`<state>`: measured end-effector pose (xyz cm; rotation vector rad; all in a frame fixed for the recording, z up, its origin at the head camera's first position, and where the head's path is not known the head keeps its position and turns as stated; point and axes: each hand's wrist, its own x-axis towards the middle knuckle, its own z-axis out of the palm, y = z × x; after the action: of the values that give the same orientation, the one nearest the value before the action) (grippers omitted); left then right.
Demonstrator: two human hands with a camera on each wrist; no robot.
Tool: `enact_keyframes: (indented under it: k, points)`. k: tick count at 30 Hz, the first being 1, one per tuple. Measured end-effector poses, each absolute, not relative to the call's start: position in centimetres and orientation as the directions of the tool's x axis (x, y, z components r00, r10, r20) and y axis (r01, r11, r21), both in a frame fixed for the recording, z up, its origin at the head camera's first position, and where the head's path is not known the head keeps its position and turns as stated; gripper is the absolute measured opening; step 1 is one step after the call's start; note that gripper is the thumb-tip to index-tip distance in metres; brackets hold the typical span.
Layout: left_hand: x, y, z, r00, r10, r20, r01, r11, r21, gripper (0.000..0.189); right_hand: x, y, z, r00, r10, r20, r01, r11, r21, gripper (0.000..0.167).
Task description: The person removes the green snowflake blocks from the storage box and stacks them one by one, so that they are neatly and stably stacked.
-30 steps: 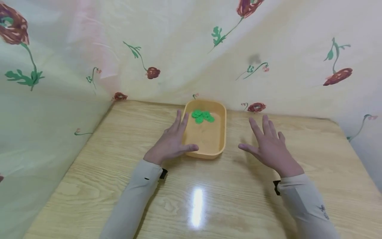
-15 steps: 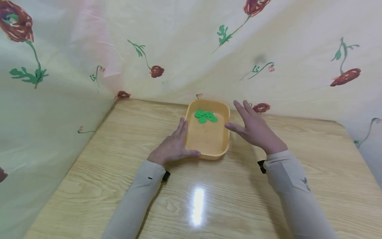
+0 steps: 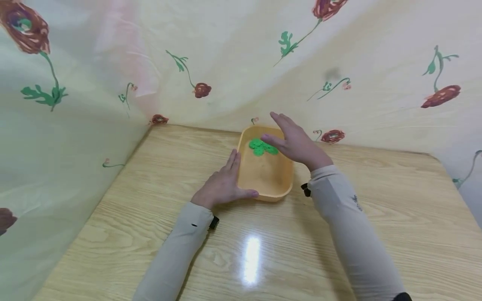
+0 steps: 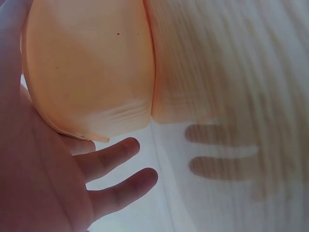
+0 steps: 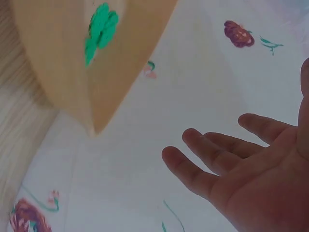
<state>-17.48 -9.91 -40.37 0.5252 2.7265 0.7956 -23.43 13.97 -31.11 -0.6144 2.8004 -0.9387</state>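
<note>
"While the orange tray point(image 3: 263, 179) is set on the bench point(image 3: 113, 234), how is it held?"

"Its near left corner is framed by the left hand point(image 3: 220, 184), thumb spread from straight fingers, apparently for steadying; firm contact cannot be confirmed."

"And the right hand point(image 3: 296, 142)?"

"It is held spread over the right side, nothing gripped; green discs point(image 3: 258, 147) are seen at the tray's far end."

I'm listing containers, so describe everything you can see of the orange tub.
The orange tub looks like plastic: pale, open on top, with rounded corners and low walls. It stands upright on the table, near the flowered sheet. Green pieces lie inside, toward its far end. The left hand seems to touch its left side; the right hand hides its far right corner in the head view, without visible contact.
</note>
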Motion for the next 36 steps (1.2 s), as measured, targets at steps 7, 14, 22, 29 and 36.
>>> enact_keyframes:
  k: [7,14,22,29,36]
  points:
    - [-17.4,-9.7,-40.3,-0.903,0.419,-0.095,0.311,0.791,0.527,0.13,-25.6,12.5,-31.4,-0.911,-0.412,0.006,-0.325,0.709,-0.626,0.089]
    - [-17.5,-9.6,-40.2,-0.902,0.425,-0.075,0.339,0.806,0.485,0.131,-27.5,11.4,-32.5,-0.921,-0.389,-0.029,-0.255,0.657,-0.709,0.088]
    - [-17.7,-10.0,-40.4,-0.91,0.404,-0.087,0.312,0.81,0.497,0.129,-28.7,10.5,-34.4,-0.921,-0.385,-0.059,-0.222,0.643,-0.733,0.078]
    - [-17.8,-9.8,-40.4,-0.914,0.398,-0.084,0.308,0.813,0.495,0.129,-29.7,9.9,-36.8,-0.975,-0.221,-0.012,-0.146,0.684,-0.715,0.043]
    - [-17.5,-9.7,-40.2,-0.915,0.393,-0.094,0.303,0.821,0.483,0.131,-30.8,10.0,-39.6,-0.974,-0.217,-0.057,-0.144,0.798,-0.585,0.03]
